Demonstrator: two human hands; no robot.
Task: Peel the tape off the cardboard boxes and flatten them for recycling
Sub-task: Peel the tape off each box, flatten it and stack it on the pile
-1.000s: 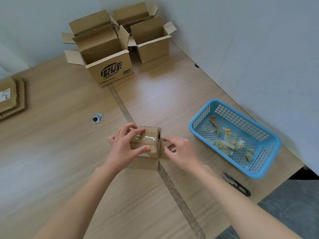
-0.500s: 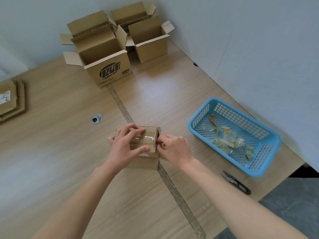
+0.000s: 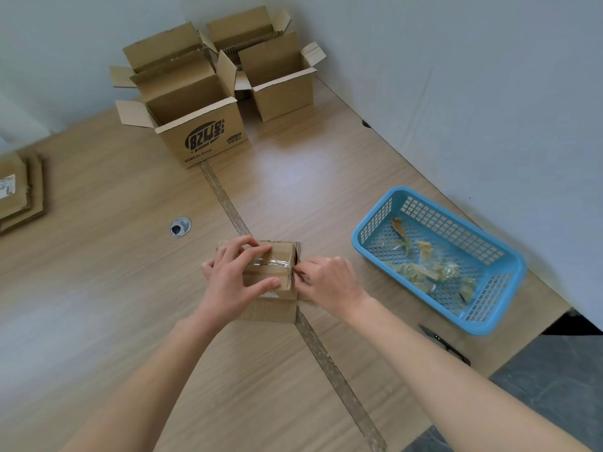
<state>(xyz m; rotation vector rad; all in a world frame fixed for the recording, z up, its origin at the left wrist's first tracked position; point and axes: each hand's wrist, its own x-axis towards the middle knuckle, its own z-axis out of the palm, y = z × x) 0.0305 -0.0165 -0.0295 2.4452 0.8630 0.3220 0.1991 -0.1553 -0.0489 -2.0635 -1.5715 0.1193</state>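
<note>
A small closed cardboard box (image 3: 272,308) stands on the wooden table (image 3: 98,288) in front of me. Clear tape (image 3: 277,263) runs across its top seam. My left hand (image 3: 233,282) grips the box from above, fingers curled over the far edge and thumb along the top. My right hand (image 3: 329,282) is at the box's right edge, its fingertips pinching the tape end there. Which part of the tape has lifted I cannot tell.
A blue plastic basket (image 3: 489,327) with several crumpled tape scraps sits to the right. Black snips (image 3: 447,345) lie near the table's front right edge. Several open boxes (image 3: 202,125) stand at the back. Flattened cardboard (image 3: 16,194) is stacked at far left. A cable grommet (image 3: 180,227) sits left of the box.
My right hand moved left from beside the box to its right edge and closed its fingers on the tape end. The left hand kept its grip on the box.
</note>
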